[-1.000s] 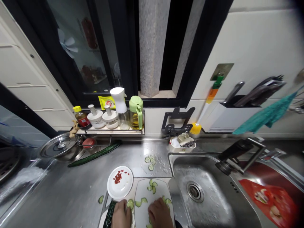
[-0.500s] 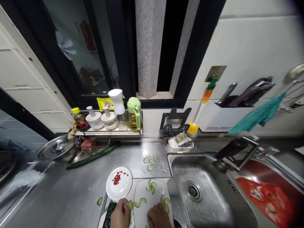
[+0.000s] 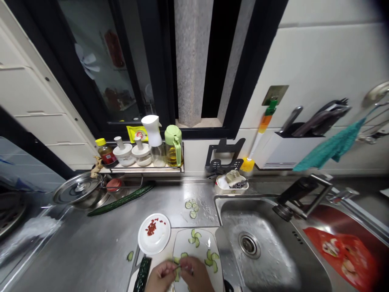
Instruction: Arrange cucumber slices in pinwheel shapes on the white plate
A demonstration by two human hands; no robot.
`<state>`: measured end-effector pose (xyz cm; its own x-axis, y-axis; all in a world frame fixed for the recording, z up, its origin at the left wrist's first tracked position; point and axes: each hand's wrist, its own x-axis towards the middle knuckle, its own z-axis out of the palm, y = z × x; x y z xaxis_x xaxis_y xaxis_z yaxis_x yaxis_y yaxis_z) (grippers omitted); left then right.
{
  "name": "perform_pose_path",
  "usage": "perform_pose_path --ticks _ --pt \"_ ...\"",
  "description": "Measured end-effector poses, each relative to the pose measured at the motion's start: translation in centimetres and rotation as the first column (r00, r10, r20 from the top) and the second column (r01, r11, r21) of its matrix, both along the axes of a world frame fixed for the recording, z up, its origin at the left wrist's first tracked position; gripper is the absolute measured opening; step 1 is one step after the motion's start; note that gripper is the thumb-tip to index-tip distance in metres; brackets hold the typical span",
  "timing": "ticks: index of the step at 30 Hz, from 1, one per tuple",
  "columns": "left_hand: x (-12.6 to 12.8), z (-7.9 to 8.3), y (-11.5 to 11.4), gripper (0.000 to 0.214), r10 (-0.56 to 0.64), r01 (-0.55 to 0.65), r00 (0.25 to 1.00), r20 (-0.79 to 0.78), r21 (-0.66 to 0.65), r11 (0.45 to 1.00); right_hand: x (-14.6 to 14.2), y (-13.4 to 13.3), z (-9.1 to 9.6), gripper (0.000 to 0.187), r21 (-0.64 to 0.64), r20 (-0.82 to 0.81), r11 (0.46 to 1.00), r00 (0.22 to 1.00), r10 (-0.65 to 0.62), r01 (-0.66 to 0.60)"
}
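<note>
My left hand (image 3: 163, 276) and my right hand (image 3: 196, 275) meet over the near left part of a white square plate (image 3: 202, 238). Their fingertips pinch a thin cucumber slice (image 3: 177, 268) between them, partly hidden by the fingers. Pinwheel clusters of cucumber pieces lie on the plate, one at the far side (image 3: 194, 238) and one at the right (image 3: 212, 260). More pieces lie just under my hands. Left of my left hand is a dark green length of cucumber (image 3: 142, 273). A round white plate (image 3: 161, 240) with red goji-like berries sits beyond it.
Several round cucumber slices (image 3: 192, 207) lie on the wet counter. A single piece (image 3: 130, 256) rests at the left. A whole cucumber (image 3: 121, 199) lies below the seasoning rack (image 3: 142, 169). The sink (image 3: 267, 227) is at right, a lidded pan (image 3: 79, 190) at left.
My right hand has moved left across the plate, and my left hand has come right to meet it. Both now pinch a slice together. The view has shifted slightly.
</note>
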<state>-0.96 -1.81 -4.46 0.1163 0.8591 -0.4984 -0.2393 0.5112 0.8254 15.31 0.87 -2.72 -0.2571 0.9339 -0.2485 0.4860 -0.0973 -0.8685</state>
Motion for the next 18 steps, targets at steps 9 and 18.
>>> perform_pose_path --ticks 9,18 --pt "0.8 0.5 -0.2 0.047 -0.04 0.042 0.999 0.02 -0.093 0.995 0.0 0.3 1.3 0.008 -0.113 -0.086 0.991 0.994 -0.075 0.065" --pt "1.9 0.4 -0.2 0.046 0.053 -0.039 0.996 0.069 -0.193 0.98 0.6 0.2 1.6 0.008 -0.101 -0.016 0.993 0.998 -0.061 0.059"
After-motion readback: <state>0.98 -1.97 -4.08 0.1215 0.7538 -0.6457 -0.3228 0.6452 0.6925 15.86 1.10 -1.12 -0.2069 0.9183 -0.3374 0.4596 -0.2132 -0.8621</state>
